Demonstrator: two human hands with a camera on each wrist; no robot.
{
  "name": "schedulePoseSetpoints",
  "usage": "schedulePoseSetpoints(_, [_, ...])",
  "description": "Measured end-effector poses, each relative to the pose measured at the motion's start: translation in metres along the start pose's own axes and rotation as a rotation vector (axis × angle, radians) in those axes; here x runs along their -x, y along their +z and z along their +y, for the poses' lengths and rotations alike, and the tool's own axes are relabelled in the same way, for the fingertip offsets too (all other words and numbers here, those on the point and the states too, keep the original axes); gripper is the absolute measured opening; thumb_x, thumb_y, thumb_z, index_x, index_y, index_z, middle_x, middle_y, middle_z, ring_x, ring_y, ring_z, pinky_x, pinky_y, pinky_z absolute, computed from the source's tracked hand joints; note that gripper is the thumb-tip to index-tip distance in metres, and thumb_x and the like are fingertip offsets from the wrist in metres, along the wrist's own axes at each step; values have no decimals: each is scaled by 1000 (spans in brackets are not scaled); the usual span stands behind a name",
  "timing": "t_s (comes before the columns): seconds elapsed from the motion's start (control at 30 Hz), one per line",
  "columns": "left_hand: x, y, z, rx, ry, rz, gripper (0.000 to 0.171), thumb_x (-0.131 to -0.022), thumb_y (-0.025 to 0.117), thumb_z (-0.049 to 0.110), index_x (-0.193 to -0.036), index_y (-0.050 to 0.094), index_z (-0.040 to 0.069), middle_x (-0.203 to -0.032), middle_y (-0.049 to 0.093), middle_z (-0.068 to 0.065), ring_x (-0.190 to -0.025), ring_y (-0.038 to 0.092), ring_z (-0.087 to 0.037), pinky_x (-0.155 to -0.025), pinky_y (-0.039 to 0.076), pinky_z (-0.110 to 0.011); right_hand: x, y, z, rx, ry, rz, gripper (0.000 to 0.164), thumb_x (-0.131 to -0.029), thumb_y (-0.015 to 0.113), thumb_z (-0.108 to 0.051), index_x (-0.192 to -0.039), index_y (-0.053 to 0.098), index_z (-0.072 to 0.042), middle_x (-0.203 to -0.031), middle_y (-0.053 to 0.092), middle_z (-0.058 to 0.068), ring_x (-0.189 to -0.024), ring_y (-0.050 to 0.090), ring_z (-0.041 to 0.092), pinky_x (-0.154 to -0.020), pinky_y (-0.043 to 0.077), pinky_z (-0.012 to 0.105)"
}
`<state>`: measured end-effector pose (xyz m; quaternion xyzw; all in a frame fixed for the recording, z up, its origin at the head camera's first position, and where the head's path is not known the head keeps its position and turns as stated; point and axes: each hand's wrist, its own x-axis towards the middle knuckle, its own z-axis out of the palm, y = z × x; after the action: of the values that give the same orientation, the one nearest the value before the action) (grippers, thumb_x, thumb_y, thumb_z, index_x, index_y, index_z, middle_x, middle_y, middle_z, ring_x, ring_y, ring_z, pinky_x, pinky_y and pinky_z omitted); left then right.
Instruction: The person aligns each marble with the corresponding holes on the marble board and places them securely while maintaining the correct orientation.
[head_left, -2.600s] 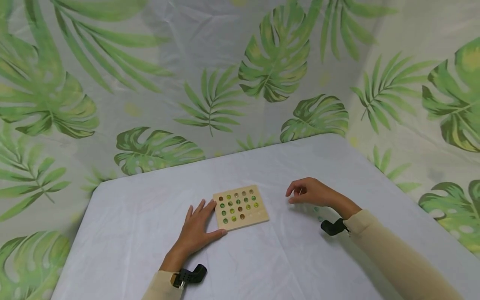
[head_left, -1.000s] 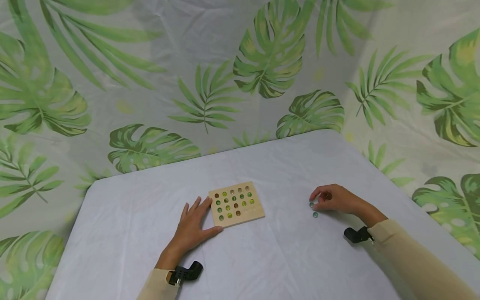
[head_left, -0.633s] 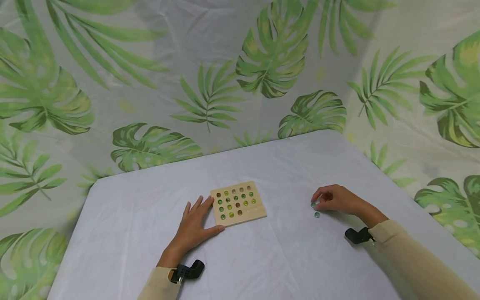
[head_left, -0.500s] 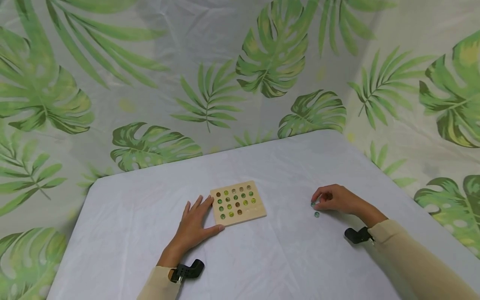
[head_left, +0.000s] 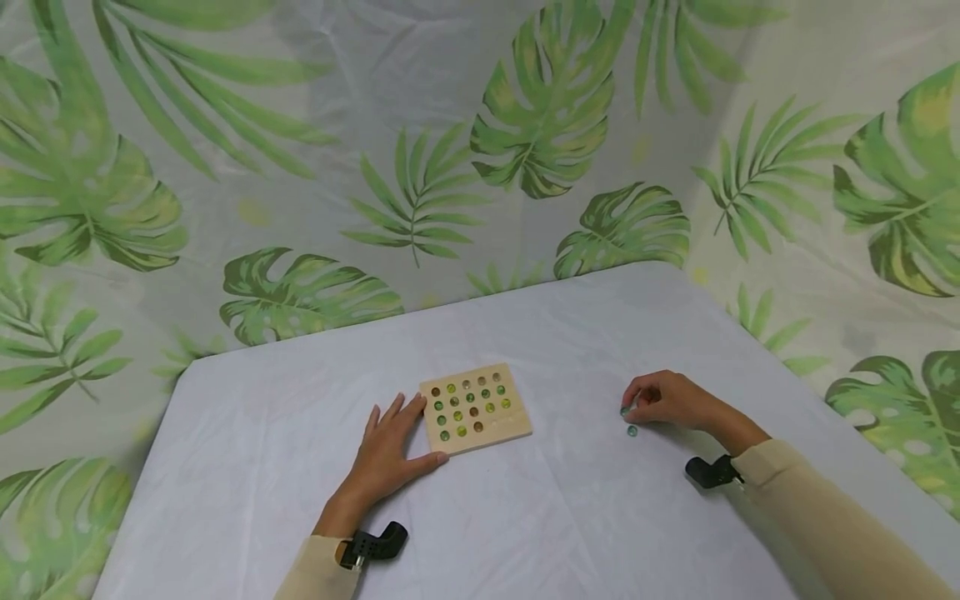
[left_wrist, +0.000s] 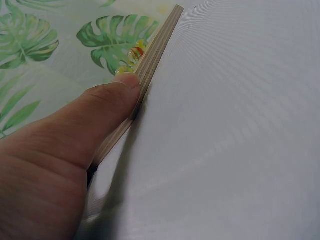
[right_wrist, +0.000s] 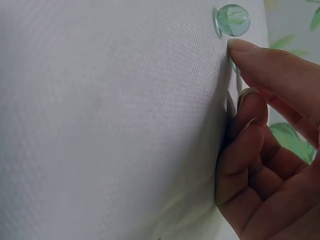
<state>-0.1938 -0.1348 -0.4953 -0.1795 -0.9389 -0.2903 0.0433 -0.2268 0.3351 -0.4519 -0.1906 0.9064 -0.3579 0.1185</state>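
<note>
In the head view, a pale wooden board [head_left: 517, 425] with rows of hollows lies on the white cloth, and marbles [head_left: 458, 416] in green, yellow, brown and clear glass sit in most of them. My left hand [head_left: 382, 450] spreads along its left side, fingertips at the edge, thumb on the near corner. The left wrist view shows that thumb [left_wrist: 112, 100] pressed against the board's side [left_wrist: 160, 45]. Further right, my right hand [head_left: 663, 400] pinches a green marble [head_left: 625, 412], mostly hidden behind the thumb in the right wrist view. A second clear-green marble [right_wrist: 233, 20] rests just beside the thumb tip.
A white cloth [head_left: 315, 375] covers the table. Behind it and along the right side hang leaf-printed curtains [head_left: 420, 208]. The board's lower right hollows [head_left: 498, 422] hold no marbles. Black wrist cameras [head_left: 382, 543] sit on both wrists.
My right hand has moved right and down from above the table to the two loose marbles, its fingertips coming together on one. My left hand stays at the board.
</note>
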Motion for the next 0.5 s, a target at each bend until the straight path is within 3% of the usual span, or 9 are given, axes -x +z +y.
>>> schedulePoseSetpoints(0.5, [0, -2, 1, 2, -5, -15, 97, -76, 69, 65, -151, 34, 16, -154, 34, -3, -146, 17, -26, -119, -1, -48, -3, 0, -2, 24, 12, -17, 17, -82, 78, -24, -91, 69, -12, -67, 56, 0, -59, 47, 8, -55, 41, 22])
